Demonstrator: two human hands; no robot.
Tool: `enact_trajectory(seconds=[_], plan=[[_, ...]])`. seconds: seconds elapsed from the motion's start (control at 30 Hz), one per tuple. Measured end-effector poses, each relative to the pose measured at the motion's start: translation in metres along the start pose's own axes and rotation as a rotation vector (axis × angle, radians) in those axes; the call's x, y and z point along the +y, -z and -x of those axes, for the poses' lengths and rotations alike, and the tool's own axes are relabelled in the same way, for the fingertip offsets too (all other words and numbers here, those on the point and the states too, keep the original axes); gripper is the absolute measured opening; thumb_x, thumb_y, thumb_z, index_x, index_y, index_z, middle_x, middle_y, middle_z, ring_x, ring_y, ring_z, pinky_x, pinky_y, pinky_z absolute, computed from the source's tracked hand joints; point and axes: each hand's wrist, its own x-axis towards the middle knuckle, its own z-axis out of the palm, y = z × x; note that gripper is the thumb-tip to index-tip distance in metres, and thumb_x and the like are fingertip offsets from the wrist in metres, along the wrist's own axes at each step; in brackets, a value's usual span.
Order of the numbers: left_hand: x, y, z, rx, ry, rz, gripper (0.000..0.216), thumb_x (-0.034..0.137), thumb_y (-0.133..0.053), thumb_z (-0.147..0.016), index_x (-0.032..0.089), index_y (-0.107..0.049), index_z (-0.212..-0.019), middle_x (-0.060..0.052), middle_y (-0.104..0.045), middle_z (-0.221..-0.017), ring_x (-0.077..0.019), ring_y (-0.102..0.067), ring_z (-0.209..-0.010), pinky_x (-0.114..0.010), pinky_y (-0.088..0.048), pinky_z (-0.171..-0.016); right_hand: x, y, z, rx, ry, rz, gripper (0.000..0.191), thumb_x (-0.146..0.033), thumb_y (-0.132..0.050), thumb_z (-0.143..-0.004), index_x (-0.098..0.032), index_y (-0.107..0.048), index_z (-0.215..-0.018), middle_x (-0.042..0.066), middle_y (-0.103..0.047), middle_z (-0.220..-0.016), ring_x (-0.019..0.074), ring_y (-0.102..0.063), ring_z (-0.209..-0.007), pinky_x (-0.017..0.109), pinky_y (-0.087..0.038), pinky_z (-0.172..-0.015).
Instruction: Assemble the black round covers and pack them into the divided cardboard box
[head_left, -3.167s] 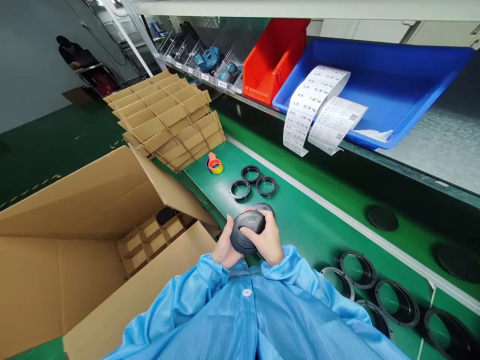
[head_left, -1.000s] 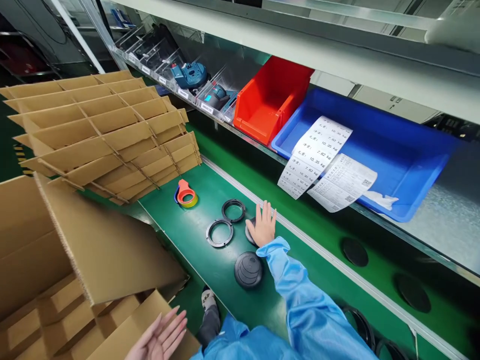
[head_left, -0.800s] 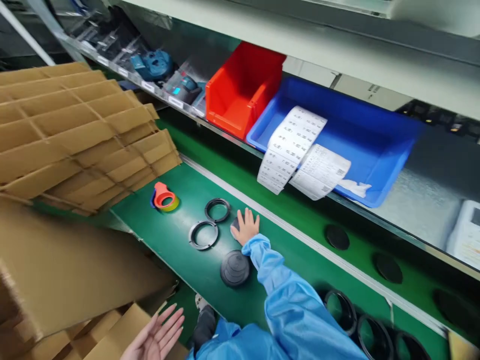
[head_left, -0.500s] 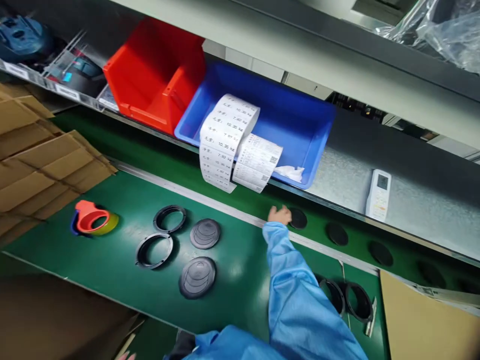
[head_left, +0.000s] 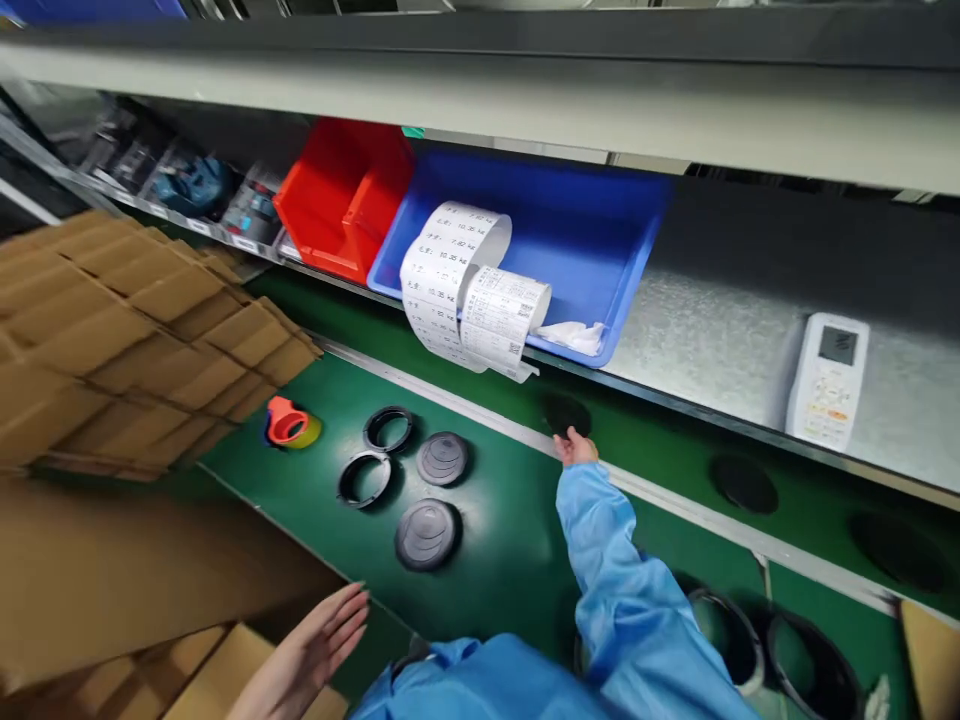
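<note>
My right hand (head_left: 576,449) is touching the flat black disc (head_left: 568,413) at its six-o'clock edge (gripping or not, I can't tell); pinching there should be steadying it. My left hand (head_left: 319,640) is hanging open, empty.

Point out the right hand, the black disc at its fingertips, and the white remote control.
Right hand (head_left: 577,450): head view, middle of the hand.
Black disc (head_left: 566,412): head view, on its round face.
White remote control (head_left: 828,384): head view, middle of its front face.

Room lies right of the nearer grey disc (head_left: 427,535) (between the hands (head_left: 576,450)); a shelf (head_left: 720,350) overhangs beyond.
</note>
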Motion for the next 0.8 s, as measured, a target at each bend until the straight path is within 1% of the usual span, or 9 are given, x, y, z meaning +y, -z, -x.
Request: enact_trajectory(seconds=[0.07,0.17,0.27,0.37,0.47,0.57,0.63,0.7,0.8], plan=[[0.007,-0.024,0.009,-0.112,-0.084,0.002,0.069,0.021,-0.066,-0.086,0.016,-0.039,-0.149,-0.017,-0.050,-0.146,-0.0299,-0.038,-0.140,-0.040,-0.031,-0.119,0.036,-0.033,0.048,-0.134,-0.157,-0.057,0.031,-0.029,-0.078,-0.080,-0.017,-0.052,-0.070,-0.003,-0.060,-0.060,0.0104,-0.060,-0.052,0.030,-0.060,-0.062],[0.009,-0.043,0.014,-0.346,-0.241,0.098,0.054,0.033,-0.064,-0.090,0.021,-0.050,-0.141,-0.014,-0.052,-0.146,-0.0315,-0.040,-0.140,-0.050,-0.027,-0.120,0.078,-0.068,0.146,-0.502,-0.404,-0.127,0.031,-0.030,-0.085,-0.071,-0.017,-0.058,-0.080,0.003,-0.070,-0.077,0.0139,-0.067,-0.062,0.030,-0.061,-0.061],[0.007,-0.041,0.020,-0.516,-0.358,0.219,0.047,0.050,-0.057,-0.092,0.020,-0.062,-0.128,-0.013,-0.061,-0.136,-0.0323,-0.041,-0.140,-0.053,-0.027,-0.119,0.102,-0.077,0.230,-0.838,-0.590,-0.103,0.043,-0.040,-0.084,-0.071,-0.018,-0.061,-0.099,0.003,-0.072,-0.088,0.0132,-0.069,-0.070,0.024,-0.060,-0.062],[0.002,-0.029,0.033,-0.560,-0.398,0.309,0.054,0.058,-0.049,-0.093,0.014,-0.069,-0.116,-0.015,-0.068,-0.124,-0.0342,-0.045,-0.136,-0.053,-0.029,-0.118,0.113,-0.076,0.269,-1.009,-0.598,0.075,0.053,-0.054,-0.081,-0.070,-0.017,-0.060,-0.102,0.004,-0.070,-0.083,0.0153,-0.068,-0.070,0.026,-0.058,-0.061],[-0.005,-0.017,0.049,-0.549,-0.436,0.397,0.054,0.059,-0.046,-0.094,0.018,-0.067,-0.121,-0.013,-0.068,-0.125,-0.0336,-0.050,-0.132,-0.054,-0.032,-0.116,0.113,-0.073,0.271,-1.019,-0.291,0.380,0.054,-0.069,-0.065,-0.078,-0.018,-0.060,-0.095,0.004,-0.064,-0.079,0.0181,-0.065,-0.069,0.031,-0.055,-0.058],[-0.012,-0.010,0.062,-0.553,-0.431,0.464,0.059,0.064,-0.043,-0.093,0.025,-0.059,-0.134,-0.011,-0.064,-0.133,-0.0334,-0.050,-0.132,-0.057,-0.032,-0.114,0.100,-0.071,0.264,-0.897,0.349,0.596,0.043,-0.059,-0.050,-0.093,-0.020,-0.064,-0.104,0.008,-0.062,-0.096,0.0213,-0.061,-0.090,0.039,-0.054,-0.081],[-0.018,-0.009,0.068,-0.567,-0.397,0.477,0.064,0.068,-0.042,-0.091,0.027,-0.054,-0.138,-0.011,-0.061,-0.136,-0.0340,-0.050,-0.131,-0.059,-0.034,-0.112,0.091,-0.071,0.264,-0.923,0.694,0.669,0.035,-0.047,-0.046,-0.098,-0.025,-0.067,-0.115,0.009,-0.058,-0.114,0.0231,-0.053,-0.110,0.043,-0.046,-0.098],[-0.024,-0.009,0.073,-0.571,-0.381,0.481,0.067,0.071,-0.040,-0.090,0.027,-0.054,-0.138,-0.012,-0.061,-0.137,-0.0346,-0.051,-0.130,-0.060,-0.035,-0.111,0.087,-0.069,0.268,-0.986,0.876,0.739,0.033,-0.040,-0.044,-0.100,-0.030,-0.069,-0.119,0.008,-0.054,-0.123,0.0243,-0.046,-0.119,0.045,-0.040,-0.105],[-0.032,-0.009,0.077,-0.570,-0.376,0.479,0.066,0.070,-0.038,-0.091,0.027,-0.054,-0.138,-0.012,-0.062,-0.134,-0.0339,-0.054,-0.127,-0.059,-0.037,-0.109,0.093,-0.065,0.274,-1.016,0.953,0.827,0.035,-0.038,-0.042,-0.101,-0.030,-0.068,-0.124,0.008,-0.050,-0.132,0.0257,-0.039,-0.125,0.047,-0.035,-0.109]])
